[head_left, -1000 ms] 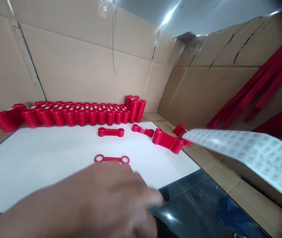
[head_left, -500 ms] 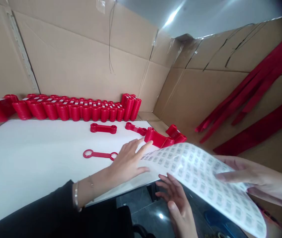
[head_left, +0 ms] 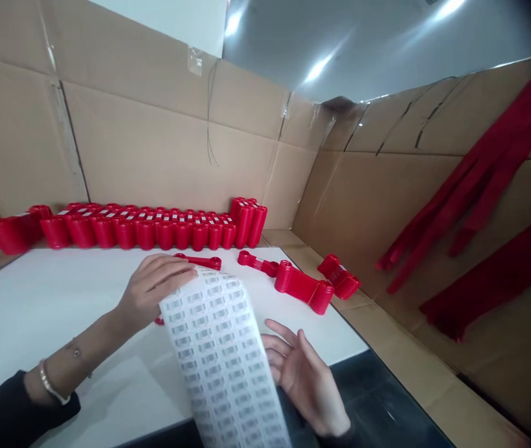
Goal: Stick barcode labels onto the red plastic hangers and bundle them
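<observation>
My left hand (head_left: 153, 289) pinches the top left corner of a white sheet of printed labels (head_left: 226, 354), which hangs over the table's front edge. Just right of the sheet is my right hand (head_left: 300, 376), palm up with its fingers apart and nothing in it. Behind the sheet, a red flat piece (head_left: 207, 262) with ringed ends is partly hidden. Another red piece (head_left: 253, 262) lies to its right, beside a thick red stack (head_left: 303, 287). A small red bundle (head_left: 340, 277) sits at the table's right edge.
Many red stacks with small white labels (head_left: 147, 231) line the back of the white table (head_left: 83, 298). Cardboard walls (head_left: 153, 137) rise behind and to the right. Red strips (head_left: 484, 174) hang on the right wall. A dark surface (head_left: 387, 392) shows below right.
The label sheet has moved left and now hangs from my left hand. The other person's hand that held its right side is gone from view. The camera view has shifted.
</observation>
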`<state>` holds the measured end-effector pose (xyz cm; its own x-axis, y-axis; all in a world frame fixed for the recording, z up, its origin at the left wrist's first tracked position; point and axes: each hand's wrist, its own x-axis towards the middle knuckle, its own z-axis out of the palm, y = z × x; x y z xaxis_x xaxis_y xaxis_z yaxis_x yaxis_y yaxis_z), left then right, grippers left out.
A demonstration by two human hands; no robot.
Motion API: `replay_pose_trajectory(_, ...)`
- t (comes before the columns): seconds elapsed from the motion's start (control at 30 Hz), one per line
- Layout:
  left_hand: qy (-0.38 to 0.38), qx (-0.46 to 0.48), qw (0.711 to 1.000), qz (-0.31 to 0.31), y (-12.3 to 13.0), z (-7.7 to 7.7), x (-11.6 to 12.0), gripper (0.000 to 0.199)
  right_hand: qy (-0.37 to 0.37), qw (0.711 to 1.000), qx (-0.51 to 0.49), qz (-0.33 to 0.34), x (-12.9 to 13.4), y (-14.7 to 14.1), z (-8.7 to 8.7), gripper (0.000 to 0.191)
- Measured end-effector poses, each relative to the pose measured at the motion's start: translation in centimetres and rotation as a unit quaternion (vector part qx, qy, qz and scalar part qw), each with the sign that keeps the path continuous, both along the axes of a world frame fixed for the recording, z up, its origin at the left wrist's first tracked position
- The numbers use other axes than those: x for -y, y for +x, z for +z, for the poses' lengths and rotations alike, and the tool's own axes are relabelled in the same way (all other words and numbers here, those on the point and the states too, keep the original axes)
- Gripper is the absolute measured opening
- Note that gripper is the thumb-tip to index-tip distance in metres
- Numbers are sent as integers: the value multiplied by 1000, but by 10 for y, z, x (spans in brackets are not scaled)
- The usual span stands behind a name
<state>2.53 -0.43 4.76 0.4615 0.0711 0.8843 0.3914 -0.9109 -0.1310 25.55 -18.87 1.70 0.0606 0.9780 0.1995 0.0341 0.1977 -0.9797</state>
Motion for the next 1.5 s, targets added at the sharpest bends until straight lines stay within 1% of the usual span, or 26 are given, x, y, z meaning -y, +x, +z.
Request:
replay_pose_trajectory(0.07, -9, -14, 1000, 17, -18, -5, -10, 25, -90, 981, -127, 115, -53, -3, 0, 65)
replay_pose_trajectory(0.1, -15, -21, 999, 29, -26, -8, -14, 27, -110, 970, -149, 159, -77, -8, 1, 60)
replay_pose_trajectory(0.13, -19, -28, 999, 41, -34, -12, -19, 28, -118, 965, -145, 183, -98, -15, 3, 50)
replay_pose_trajectory(0.2, -28, -36, 997, 67, -49, -19, -29, 29, -122, 969, -101, 192, -129, -30, 10, 42)
replay_pose_trajectory(0.27, -53, -32, 993, 97, -64, -26, -39, 32, -98, 977, -31, 188, -150, -40, 20, 36)
replay_pose_trajectory(0.33, -118, 5, 984, 136, -78, -31, -48, 38, -52, 978, 55, 195, -166, -42, 33, 28)
replay_pose_trajectory(0.37, -169, 38, 974, 149, -84, -32, -51, 43, -30, 973, 102, 203, -174, -40, 40, 27)
replay_pose_trajectory(0.43, -299, 122, 937, 132, -91, -31, -54, 55, 5, 956, 186, 225, -189, -35, 53, 27)
replay_pose_trajectory(0.47, -370, 165, 908, 104, -92, -29, -53, 59, 21, 948, 221, 229, -197, -32, 59, 28)
replay_pose_trajectory(0.57, -562, 237, 792, -11, -88, -22, -49, 55, 72, 919, 315, 226, -219, -31, 69, 32)
replay_pose_trajectory(0.63, -644, 233, 726, -57, -84, -20, -46, 52, 96, 902, 356, 223, -233, -38, 67, 34)
replay_pose_trajectory(0.67, -666, 221, 709, -66, -82, -20, -46, 53, 105, 895, 370, 225, -238, -43, 64, 35)
replay_pose_trajectory(0.7, -676, 207, 704, -63, -81, -22, -46, 55, 114, 889, 381, 226, -242, -48, 60, 36)
replay_pose_trajectory(0.73, -675, 195, 710, -49, -82, -24, -47, 59, 121, 885, 388, 226, -246, -53, 56, 37)
replay_pose_trajectory(0.83, -629, 189, 754, 7, -89, -33, -56, 64, 123, 888, 393, 205, -252, -55, 44, 31)
replay_pose_trajectory(0.9, -595, 197, 779, 26, -97, -36, -63, 61, 95, 899, 389, 181, -253, -40, 36, 25)
replay_pose_trajectory(0.97, -569, 203, 796, 38, -108, -38, -71, 60, 47, 910, 377, 166, -253, -17, 27, 28)
replay_pose_trajectory(1.03, -549, 201, 810, 51, -120, -41, -79, 58, 11, 933, 320, 164, -252, 7, 16, 31)
replay_pose_trajectory(1.1, -538, 180, 821, 68, -132, -45, -86, 55, -6, 962, 226, 153, -250, 22, 4, 33)
replay_pose_trajectory(1.17, -537, 138, 826, 107, -143, -51, -92, 57, -11, 978, 161, 132, -248, 25, -6, 33)
replay_pose_trajectory(1.23, -510, 89, 837, 177, -148, -54, -94, 62, -8, 983, 133, 123, -245, 17, -12, 33)
replay_pose_trajectory(1.3, -441, 52, 862, 246, -140, -50, -90, 61, 2, 985, 111, 133, -242, 4, -13, 33)
replay_pose_trajectory(1.33, -401, 37, 877, 262, -131, -45, -86, 57, 11, 985, 100, 139, -240, -2, -12, 33)
replay_pose_trajectory(1.37, -370, 21, 892, 258, -118, -38, -82, 51, 20, 985, 92, 144, -239, -7, -11, 33)
replay_pose_trajectory(1.43, -370, -42, 911, 180, -84, -22, -71, 40, 34, 984, 83, 151, -235, -15, -10, 32)
replay_pose_trajectory(1.5, -381, -109, 913, 96, -45, -8, -63, 32, 41, 984, 78, 157, -232, -20, -11, 32)
